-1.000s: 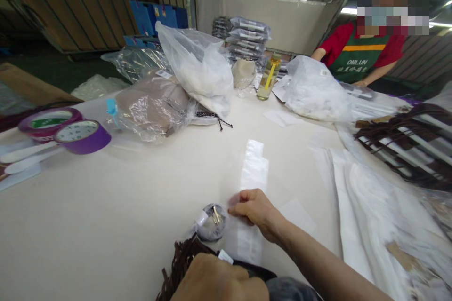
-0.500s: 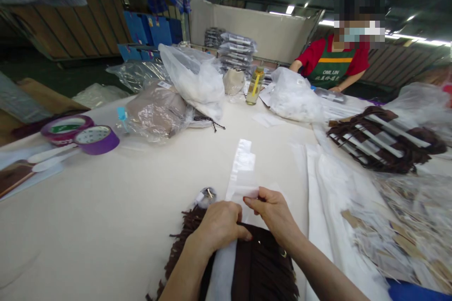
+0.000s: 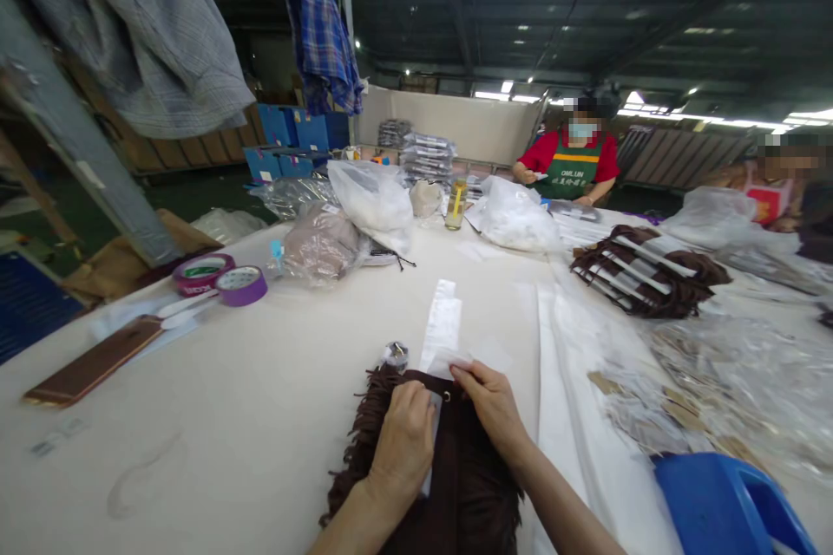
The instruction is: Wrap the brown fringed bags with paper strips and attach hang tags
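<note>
A dark brown fringed piece, which looks like a bag or garment, lies on the table in front of me. Its top edge has a small metal ring. My left hand is closed over its left part, fingers curled around a pale white strip that shows beside them; the fingertips are hidden. At the top edge, my right hand pinches a thin white sheet between thumb and fingers. Flat white slips lie just beyond. A small clear-wrapped metal part sits at the upper left corner.
Purple tape rolls and a brown strap-like piece lie left. Plastic-bagged goods and a bottle stand behind. Right are stacked brown fringed pieces, loose plastic and a blue container. Co-workers sit beyond.
The view has tilted up and shifted left. My left hand has moved down the fringed piece and curled tighter. My right hand still pinches the white sheet, now at the piece's top edge.
</note>
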Demonstrator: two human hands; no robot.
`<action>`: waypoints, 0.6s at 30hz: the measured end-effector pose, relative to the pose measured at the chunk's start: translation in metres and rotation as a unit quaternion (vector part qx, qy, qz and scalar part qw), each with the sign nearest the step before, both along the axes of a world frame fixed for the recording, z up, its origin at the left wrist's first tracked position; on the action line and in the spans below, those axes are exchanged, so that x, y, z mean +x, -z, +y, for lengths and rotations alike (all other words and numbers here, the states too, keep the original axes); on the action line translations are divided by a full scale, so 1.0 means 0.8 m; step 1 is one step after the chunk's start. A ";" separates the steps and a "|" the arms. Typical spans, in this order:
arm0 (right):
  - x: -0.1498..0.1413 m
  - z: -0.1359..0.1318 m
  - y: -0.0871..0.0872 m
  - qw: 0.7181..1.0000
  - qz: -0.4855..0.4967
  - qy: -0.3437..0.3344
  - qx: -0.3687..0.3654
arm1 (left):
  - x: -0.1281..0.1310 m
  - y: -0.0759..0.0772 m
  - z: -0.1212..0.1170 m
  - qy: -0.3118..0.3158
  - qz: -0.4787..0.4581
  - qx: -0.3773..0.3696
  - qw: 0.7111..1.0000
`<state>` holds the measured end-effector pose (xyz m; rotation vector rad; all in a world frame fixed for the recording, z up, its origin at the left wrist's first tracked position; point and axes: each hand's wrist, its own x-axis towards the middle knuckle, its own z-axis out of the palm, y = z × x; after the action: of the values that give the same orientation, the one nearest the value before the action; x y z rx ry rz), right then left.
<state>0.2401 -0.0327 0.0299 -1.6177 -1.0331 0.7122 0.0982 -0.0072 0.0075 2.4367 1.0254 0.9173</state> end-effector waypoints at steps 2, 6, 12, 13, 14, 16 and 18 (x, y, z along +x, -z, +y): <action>-0.003 0.001 -0.010 1.000 0.002 -0.010 0.011 | -0.001 0.004 -0.003 0.017 -0.008 -0.010 1.000; -0.017 -0.008 -0.024 0.999 0.013 -0.015 0.028 | 0.000 0.004 -0.008 0.046 0.030 -0.055 0.997; -0.039 -0.044 -0.027 0.998 0.040 -0.008 0.044 | 0.000 -0.011 -0.011 0.073 0.145 -0.060 0.985; -0.040 -0.048 -0.025 0.998 0.045 -0.001 0.042 | -0.001 -0.014 -0.012 0.073 0.168 -0.056 0.981; -0.041 -0.050 -0.023 0.998 0.049 0.009 0.040 | -0.002 -0.017 -0.012 0.071 0.193 -0.050 0.977; -0.040 -0.050 -0.018 0.997 0.056 0.033 0.039 | -0.004 -0.020 -0.012 0.068 0.228 -0.036 0.971; -0.035 -0.046 -0.013 0.996 0.056 0.053 0.047 | -0.006 -0.019 -0.011 0.075 0.248 -0.027 0.965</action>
<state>0.2120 -0.0692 0.0404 -1.5224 -0.8808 0.6660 0.0938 -0.0159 0.0229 2.7156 0.9797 0.2223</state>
